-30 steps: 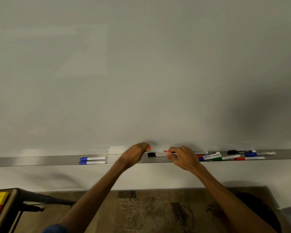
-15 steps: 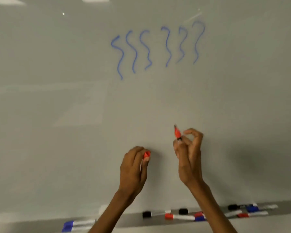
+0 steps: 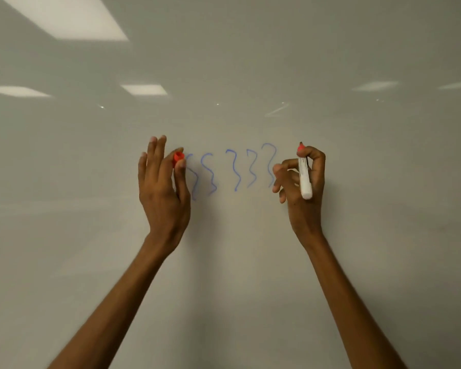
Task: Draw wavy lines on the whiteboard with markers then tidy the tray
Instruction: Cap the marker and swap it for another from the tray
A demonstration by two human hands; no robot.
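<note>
The whiteboard (image 3: 250, 262) fills the view. Several blue wavy lines (image 3: 236, 170) run across its middle, between my two raised hands. My left hand (image 3: 163, 187) pinches a red marker cap (image 3: 178, 157) between thumb and forefinger, its other fingers straight, and it covers the leftmost lines. My right hand (image 3: 302, 187) grips an uncapped red marker (image 3: 304, 177), white barrel down and red tip pointing up, just right of the last blue line. The tip is close to the board; I cannot tell if it touches. The tray is out of view.
Ceiling lights reflect in the upper part of the glossy board (image 3: 72, 20). Bare board surface lies to the left, right and below the lines.
Both hands rose from the tray to the height of the blue lines, moving apart. The view tilted up, so the tray and its markers dropped out of sight.
</note>
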